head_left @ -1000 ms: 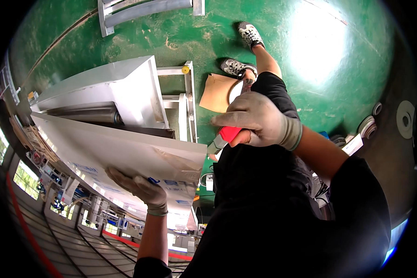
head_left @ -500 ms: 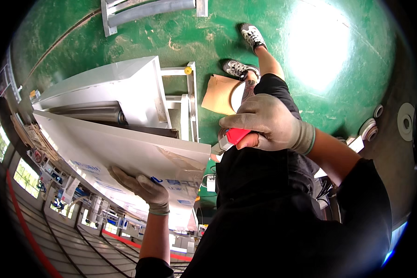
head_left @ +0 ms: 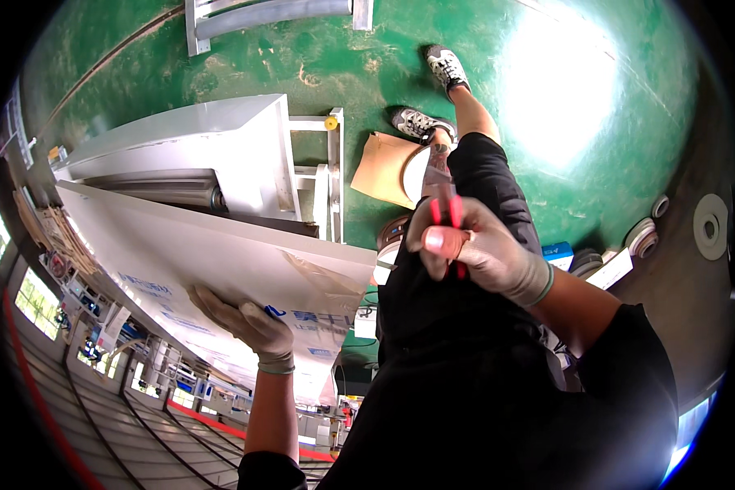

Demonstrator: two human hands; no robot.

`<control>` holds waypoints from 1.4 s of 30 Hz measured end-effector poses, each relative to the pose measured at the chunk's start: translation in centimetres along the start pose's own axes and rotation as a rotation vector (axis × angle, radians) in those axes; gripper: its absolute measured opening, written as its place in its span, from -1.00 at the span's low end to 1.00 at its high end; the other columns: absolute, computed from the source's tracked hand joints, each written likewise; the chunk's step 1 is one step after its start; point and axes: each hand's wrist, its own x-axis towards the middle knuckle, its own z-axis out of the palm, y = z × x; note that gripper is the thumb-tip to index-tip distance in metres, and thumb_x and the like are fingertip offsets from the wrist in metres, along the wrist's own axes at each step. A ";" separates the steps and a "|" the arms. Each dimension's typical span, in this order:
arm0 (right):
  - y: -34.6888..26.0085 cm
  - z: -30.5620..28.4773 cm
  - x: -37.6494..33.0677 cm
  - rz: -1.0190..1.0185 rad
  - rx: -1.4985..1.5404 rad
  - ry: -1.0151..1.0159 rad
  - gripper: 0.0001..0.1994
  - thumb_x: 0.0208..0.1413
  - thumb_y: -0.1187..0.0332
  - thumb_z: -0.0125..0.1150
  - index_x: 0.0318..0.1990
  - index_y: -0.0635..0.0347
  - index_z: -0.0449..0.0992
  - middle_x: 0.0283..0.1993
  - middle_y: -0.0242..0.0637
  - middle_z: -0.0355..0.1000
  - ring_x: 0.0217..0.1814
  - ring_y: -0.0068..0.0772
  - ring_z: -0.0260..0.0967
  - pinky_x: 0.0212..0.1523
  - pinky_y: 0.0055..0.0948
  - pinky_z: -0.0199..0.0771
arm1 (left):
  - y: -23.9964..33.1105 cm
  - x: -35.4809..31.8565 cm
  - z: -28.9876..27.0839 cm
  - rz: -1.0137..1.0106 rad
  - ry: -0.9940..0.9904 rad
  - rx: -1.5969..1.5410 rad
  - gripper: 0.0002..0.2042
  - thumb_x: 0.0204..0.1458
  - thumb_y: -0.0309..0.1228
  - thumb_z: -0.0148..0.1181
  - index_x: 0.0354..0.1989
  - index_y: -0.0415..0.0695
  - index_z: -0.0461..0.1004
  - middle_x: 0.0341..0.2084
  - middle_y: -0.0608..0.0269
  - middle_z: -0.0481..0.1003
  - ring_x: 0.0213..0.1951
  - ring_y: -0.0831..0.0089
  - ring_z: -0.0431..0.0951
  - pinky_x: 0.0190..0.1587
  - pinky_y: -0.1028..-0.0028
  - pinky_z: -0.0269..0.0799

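My left hand (head_left: 249, 322), in a light work glove, lies flat with fingers stretched on a large white panel (head_left: 212, 249). Clear film with blue print and a strip of brownish tape (head_left: 328, 278) cover part of the panel's face. To the right, before my dark trousers, my gloved right hand (head_left: 486, 253) is closed round a red-handled tool (head_left: 447, 212). A flat greyish end points away from me; motion blurs it, so its exact kind is unclear. My right thumb tip is bare. The tool is apart from the panel.
Behind the panel stands a white machine housing (head_left: 180, 135) with a metal roller (head_left: 159, 192) and a white frame (head_left: 336, 163). Brown cardboard (head_left: 384, 169) lies on the green floor near my shoes (head_left: 420, 122). A blue box (head_left: 558, 255) and round discs (head_left: 641, 235) are at right.
My right hand has lowered slightly and turned, so the red tool's grey end now points away from me instead of toward the panel. My left hand stays on the panel.
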 end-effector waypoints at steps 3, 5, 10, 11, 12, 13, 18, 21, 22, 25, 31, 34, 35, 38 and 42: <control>-0.4 2.4 0.3 0.189 0.267 -0.084 -0.65 0.28 0.09 0.33 -0.20 0.27 0.52 -0.53 -0.42 0.41 -0.53 -0.58 0.37 -0.45 -0.57 0.34 | 0.0 0.2 0.3 -0.002 0.002 -0.005 -0.28 0.41 -0.01 -0.39 0.51 -0.42 -0.08 0.50 -0.32 -0.08 0.54 -0.15 -0.11 0.51 -0.07 -0.18; -0.6 3.7 0.6 0.335 0.413 -0.071 -0.72 0.23 0.21 0.38 -0.18 0.27 0.52 -0.54 -0.42 0.42 -0.54 -0.57 0.38 -0.48 -0.53 0.40 | 0.0 0.0 0.3 -0.012 -0.005 -0.011 -0.27 0.41 0.00 -0.38 0.51 -0.42 -0.08 0.51 -0.32 -0.08 0.54 -0.15 -0.11 0.51 -0.07 -0.18; -0.3 4.9 0.4 0.359 0.563 0.034 -0.83 0.22 0.34 0.32 -0.22 0.25 0.50 -0.55 -0.40 0.38 -0.55 -0.55 0.36 -0.49 -0.52 0.40 | 0.3 0.0 0.1 -0.026 -0.026 0.006 -0.27 0.43 0.00 -0.41 0.50 -0.44 -0.11 0.48 -0.40 -0.08 0.52 -0.22 -0.08 0.51 -0.06 -0.17; -0.3 4.8 0.3 0.346 0.564 0.015 -0.84 0.22 0.35 0.32 -0.22 0.24 0.50 -0.55 -0.41 0.38 -0.56 -0.55 0.36 -0.49 -0.52 0.40 | 0.4 0.0 0.0 -0.026 -0.026 0.004 -0.27 0.43 0.00 -0.40 0.50 -0.44 -0.11 0.48 -0.41 -0.08 0.52 -0.22 -0.08 0.51 -0.06 -0.17; -0.3 4.7 0.1 0.334 0.565 -0.003 -0.84 0.22 0.35 0.31 -0.23 0.24 0.50 -0.55 -0.41 0.38 -0.56 -0.56 0.35 -0.49 -0.52 0.40 | 0.5 0.0 -0.2 -0.028 -0.026 0.002 -0.27 0.43 0.00 -0.40 0.50 -0.44 -0.11 0.48 -0.41 -0.08 0.52 -0.22 -0.09 0.51 -0.06 -0.17; -0.3 4.5 -0.1 0.319 0.563 -0.020 -0.85 0.22 0.36 0.31 -0.23 0.24 0.49 -0.56 -0.41 0.37 -0.56 -0.56 0.35 -0.48 -0.52 0.40 | 0.6 0.0 -0.1 -0.028 -0.025 -0.004 -0.27 0.43 0.00 -0.40 0.50 -0.44 -0.11 0.48 -0.41 -0.08 0.52 -0.22 -0.09 0.51 -0.06 -0.17; -0.2 1.7 -1.2 0.156 0.227 0.142 -0.90 0.24 0.42 0.23 -0.24 0.27 0.50 -0.57 -0.38 0.40 -0.56 -0.54 0.36 -0.46 -0.52 0.39 | -1.5 -0.8 1.2 -0.004 -0.001 -0.012 -0.27 0.45 0.05 -0.43 0.52 -0.38 -0.12 0.51 -0.33 -0.09 0.53 -0.13 -0.08 0.53 -0.01 -0.18; 1.4 -0.1 -1.1 0.098 0.133 0.182 -0.87 0.30 0.40 0.22 -0.23 0.30 0.53 -0.50 -0.37 0.44 -0.50 -0.59 0.39 -0.43 -0.55 0.37 | -4.4 -1.6 1.1 0.050 0.035 -0.008 -0.27 0.46 0.08 -0.47 0.54 -0.33 -0.12 0.52 -0.27 -0.10 0.54 -0.08 -0.07 0.55 0.03 -0.20; 2.1 -0.2 -0.6 0.085 0.098 0.190 -0.87 0.31 0.38 0.23 -0.21 0.27 0.55 -0.48 -0.40 0.45 -0.50 -0.62 0.37 -0.43 -0.57 0.36 | -6.0 -2.4 1.1 0.020 0.061 -0.004 -0.27 0.46 0.07 -0.47 0.54 -0.33 -0.11 0.52 -0.28 -0.09 0.54 -0.10 -0.08 0.55 0.02 -0.19; 3.3 -1.0 0.8 0.009 0.086 0.189 -0.90 0.30 0.37 0.26 -0.18 0.18 0.57 -0.41 -0.48 0.47 -0.47 -0.69 0.35 -0.41 -0.60 0.35 | -4.5 -2.2 1.1 -0.028 0.039 0.064 -0.29 0.46 0.05 -0.45 0.53 -0.33 -0.08 0.51 -0.28 -0.05 0.53 -0.14 -0.07 0.53 0.01 -0.15; 3.9 -1.3 2.8 -0.020 0.083 0.184 -0.90 0.12 0.49 0.24 -0.21 0.21 0.53 -0.44 -0.46 0.45 -0.48 -0.66 0.34 -0.49 -0.57 0.34 | -4.4 -1.6 1.3 0.135 0.111 0.106 -0.32 0.43 -0.07 -0.22 0.50 -0.42 -0.04 0.46 -0.37 0.04 0.47 -0.29 0.05 0.49 -0.09 -0.08; 3.2 -2.1 2.1 -0.030 -0.027 0.210 -0.92 0.10 0.43 0.27 -0.27 0.17 0.52 -0.52 -0.49 0.42 -0.54 -0.65 0.33 -0.54 -0.55 0.30 | -0.1 0.1 0.4 0.222 0.087 0.162 -0.39 0.46 -0.24 -0.27 0.47 -0.53 -0.09 0.45 -0.46 0.00 0.46 -0.40 0.02 0.46 -0.17 -0.04; 3.4 -3.1 2.3 0.038 -0.197 0.185 -0.85 0.23 0.37 0.26 -0.12 0.21 0.54 -0.46 -0.49 0.44 -0.45 -0.68 0.35 -0.42 -0.55 0.34 | 0.6 0.1 0.5 0.149 0.059 0.156 -0.40 0.46 -0.27 -0.25 0.47 -0.53 -0.09 0.45 -0.47 0.00 0.46 -0.39 0.04 0.45 -0.17 0.01; 2.2 -2.8 1.9 -0.115 -0.666 0.240 -0.85 0.17 0.31 0.25 -0.29 0.20 0.56 -0.50 -0.34 0.42 -0.39 -0.50 0.42 -0.32 -0.31 0.44 | -1.6 -1.3 2.2 0.176 0.062 0.242 -0.35 0.45 -0.20 -0.23 0.48 -0.51 -0.12 0.47 -0.46 -0.06 0.49 -0.36 -0.02 0.45 -0.17 -0.01; -2.6 -1.2 0.3 -0.472 -1.064 0.168 -0.80 0.03 0.22 0.31 -0.37 0.17 0.55 -0.43 -0.09 0.52 -0.34 0.05 0.51 -0.30 -0.06 0.46 | 0.0 1.4 2.2 0.266 0.154 0.345 -0.32 0.45 -0.15 -0.24 0.48 -0.51 -0.13 0.48 -0.45 -0.08 0.50 -0.34 -0.05 0.46 -0.17 -0.01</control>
